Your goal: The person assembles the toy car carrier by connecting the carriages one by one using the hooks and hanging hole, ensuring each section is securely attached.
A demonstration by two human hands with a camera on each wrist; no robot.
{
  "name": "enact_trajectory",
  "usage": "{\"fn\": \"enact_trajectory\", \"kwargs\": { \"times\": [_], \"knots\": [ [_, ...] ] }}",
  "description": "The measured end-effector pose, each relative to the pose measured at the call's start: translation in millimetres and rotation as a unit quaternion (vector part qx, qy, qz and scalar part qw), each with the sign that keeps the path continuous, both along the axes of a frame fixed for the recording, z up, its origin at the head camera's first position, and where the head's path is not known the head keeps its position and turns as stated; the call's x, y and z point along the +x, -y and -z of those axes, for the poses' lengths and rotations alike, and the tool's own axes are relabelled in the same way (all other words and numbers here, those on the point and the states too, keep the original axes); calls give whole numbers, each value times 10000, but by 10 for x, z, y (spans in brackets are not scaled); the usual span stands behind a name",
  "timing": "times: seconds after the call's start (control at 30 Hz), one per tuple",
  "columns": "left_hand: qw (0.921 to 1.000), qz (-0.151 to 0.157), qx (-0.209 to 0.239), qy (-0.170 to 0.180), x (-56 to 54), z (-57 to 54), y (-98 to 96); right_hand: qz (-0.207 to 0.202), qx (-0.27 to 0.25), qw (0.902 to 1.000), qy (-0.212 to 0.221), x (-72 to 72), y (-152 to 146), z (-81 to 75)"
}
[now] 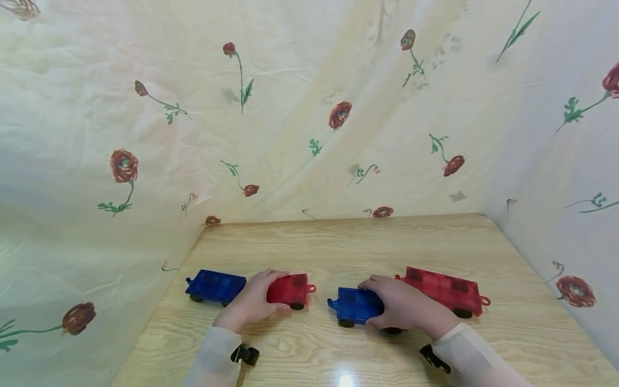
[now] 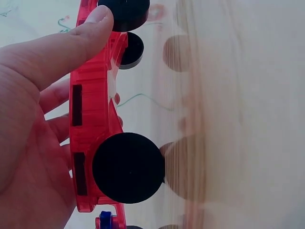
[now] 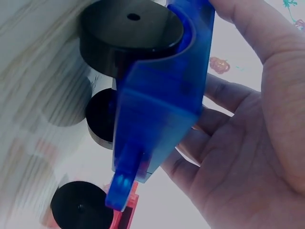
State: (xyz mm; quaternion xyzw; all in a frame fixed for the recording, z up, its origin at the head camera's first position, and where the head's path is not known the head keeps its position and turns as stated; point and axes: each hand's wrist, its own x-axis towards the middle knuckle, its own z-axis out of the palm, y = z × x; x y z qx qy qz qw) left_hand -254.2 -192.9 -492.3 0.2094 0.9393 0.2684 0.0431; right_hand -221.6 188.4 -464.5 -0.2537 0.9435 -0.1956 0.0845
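On the wooden table my left hand [image 1: 253, 302] grips a see-through red toy wagon [image 1: 286, 290] across its sides, thumb near and fingers behind. Black wheels [image 2: 128, 168] show under it in the left wrist view, and a blue coupling piece [image 2: 106, 220] sits right at its rear end. Left of that hand stands a blue toy wagon [image 1: 215, 286] with a hook on its far left. My right hand [image 1: 406, 307] holds a second blue wagon [image 1: 357, 306], its hook [image 3: 121, 188] facing left toward the red wagon's ring, with a gap between.
Behind the right hand stands another red wagon [image 1: 442, 287], a ring at each end, angled down to the right. Flower-printed cloth [image 1: 290, 134] hangs along the back and both sides of the wooden table [image 1: 338, 242]. Black buckled straps [image 1: 245, 355] circle both wrists.
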Motion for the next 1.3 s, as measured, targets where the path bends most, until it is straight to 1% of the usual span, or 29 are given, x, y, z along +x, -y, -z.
{"fn": "enact_trajectory", "kwargs": {
  "times": [0.23, 0.47, 0.7, 0.9, 1.1, 1.3],
  "knots": [
    [9998, -28, 203, 80, 35, 17, 38, -50, -61, 10000, -27, -55, 71, 7],
    [9992, -19, 391, 71, 54, 38, 49, -135, -54, 9998, -167, -129, 133, 69],
    [9974, 61, 688, 213, 65, 38, 34, -125, -61, 9996, -256, -134, 196, 90],
    [9972, 73, 709, 243, 67, 52, 12, -145, -114, 9994, -290, -126, 228, 69],
    [9968, 128, 753, 217, 78, 66, 6, -82, -151, 9996, -216, -117, 256, 71],
    [9974, 165, 668, 195, 79, 77, -1, -24, -150, 9998, -121, -108, 268, 60]
  ]
}}
